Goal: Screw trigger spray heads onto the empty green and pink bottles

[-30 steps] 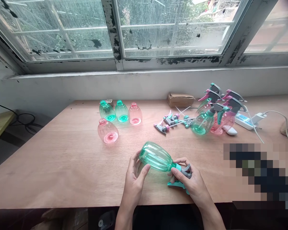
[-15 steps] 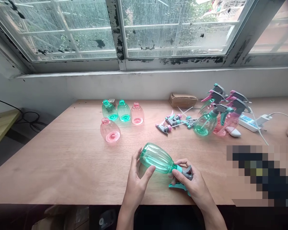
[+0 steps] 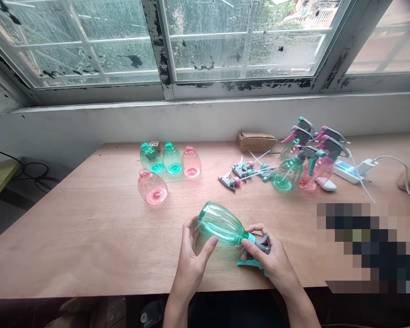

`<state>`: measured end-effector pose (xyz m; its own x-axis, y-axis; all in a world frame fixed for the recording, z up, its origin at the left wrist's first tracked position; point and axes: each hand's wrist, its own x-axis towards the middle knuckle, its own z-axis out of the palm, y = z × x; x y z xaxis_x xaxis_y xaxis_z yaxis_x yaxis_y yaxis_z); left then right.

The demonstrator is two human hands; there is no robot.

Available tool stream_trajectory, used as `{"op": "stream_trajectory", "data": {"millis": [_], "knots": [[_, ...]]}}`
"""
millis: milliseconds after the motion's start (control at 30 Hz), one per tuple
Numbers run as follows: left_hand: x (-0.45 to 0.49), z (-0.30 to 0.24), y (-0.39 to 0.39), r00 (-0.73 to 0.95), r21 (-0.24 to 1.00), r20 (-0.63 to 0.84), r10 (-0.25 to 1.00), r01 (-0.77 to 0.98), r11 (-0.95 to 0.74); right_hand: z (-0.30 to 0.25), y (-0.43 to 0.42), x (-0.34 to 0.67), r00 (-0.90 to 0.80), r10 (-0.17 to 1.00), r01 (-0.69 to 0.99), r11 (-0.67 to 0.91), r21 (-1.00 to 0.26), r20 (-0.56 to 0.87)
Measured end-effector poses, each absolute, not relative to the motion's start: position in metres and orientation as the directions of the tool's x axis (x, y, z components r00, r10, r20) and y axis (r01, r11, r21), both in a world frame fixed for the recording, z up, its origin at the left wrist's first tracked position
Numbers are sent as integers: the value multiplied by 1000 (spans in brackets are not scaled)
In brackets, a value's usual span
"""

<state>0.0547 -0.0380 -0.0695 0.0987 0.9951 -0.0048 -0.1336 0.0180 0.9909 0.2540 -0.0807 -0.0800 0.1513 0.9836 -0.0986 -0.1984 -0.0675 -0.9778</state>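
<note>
Over the front of the table, a clear green spray bottle [image 3: 220, 223] lies tilted in the air between both hands, its base up to the left. My left hand [image 3: 192, 257] is closed around the base end, the thumb on the near side. My right hand [image 3: 271, 259] grips the neck, where a teal and grey trigger sprayer head [image 3: 263, 246] sits on the bottle; its teal trigger [image 3: 250, 263] sticks out below the fingers. Part of the head is hidden by my right hand.
Green bottles [image 3: 171, 158] and pink bottles [image 3: 152, 187] without heads stand at the back left. Loose sprayer heads [image 3: 241, 173] lie mid-table. Several assembled spray bottles [image 3: 289, 173] stand to the right, near a power strip [image 3: 348, 171], a white mouse [image 3: 326, 184] and a cardboard box [image 3: 256, 142].
The view has shifted slightly, so the scene sits a little further left. Both hands keep their hold on the green spray bottle, with no clear change in grip.
</note>
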Motion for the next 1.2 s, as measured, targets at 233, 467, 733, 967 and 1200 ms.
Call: {"op": "stream_trajectory", "data": {"millis": [233,467,733,967,1200], "knots": [[53,-71,-34,111,988,-6,994,-152,23,-81,-80,253,149,984,-224,-68,-972,-103],[53,-69,-37,159,989,11,987,-144,12,-82,-79,253,170,981,-189,-65,-980,-98],[55,-67,-34,112,989,-14,994,-143,30,-82,-79,254,150,984,-203,-62,-977,-94],[52,-71,-31,174,990,48,984,-136,-24,-79,-79,252,180,977,-189,-83,-979,-117],[52,-63,-38,201,995,63,978,-91,-46,-77,-79,253,184,974,-196,-94,-976,-130]]}}
